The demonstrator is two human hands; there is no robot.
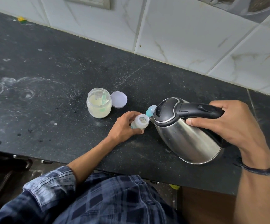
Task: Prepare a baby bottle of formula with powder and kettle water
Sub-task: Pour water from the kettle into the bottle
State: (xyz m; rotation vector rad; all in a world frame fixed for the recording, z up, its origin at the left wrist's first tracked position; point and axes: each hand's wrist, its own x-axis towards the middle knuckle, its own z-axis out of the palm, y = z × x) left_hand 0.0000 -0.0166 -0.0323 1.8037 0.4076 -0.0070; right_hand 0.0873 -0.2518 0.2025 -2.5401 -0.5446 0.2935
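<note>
Baby bottle [140, 123] stood upright on counter [50, 70], mouth open, wrapped by left hand [124, 125]; fingers curled tight round its body. Thin stream of water seen entering mouth from spout just right of that grip. Kettle [184, 130] tilted spout-down toward bottle, handle clenched in right hand [228, 125]. Pour judged under way; spout must be kept over narrow mouth. Teat cap [151, 109] lain just behind bottle. Powder jar [99, 102], scoop inside, and lid [118, 99] set up-left of grip. Tiled wall [179, 38] beyond.
</note>
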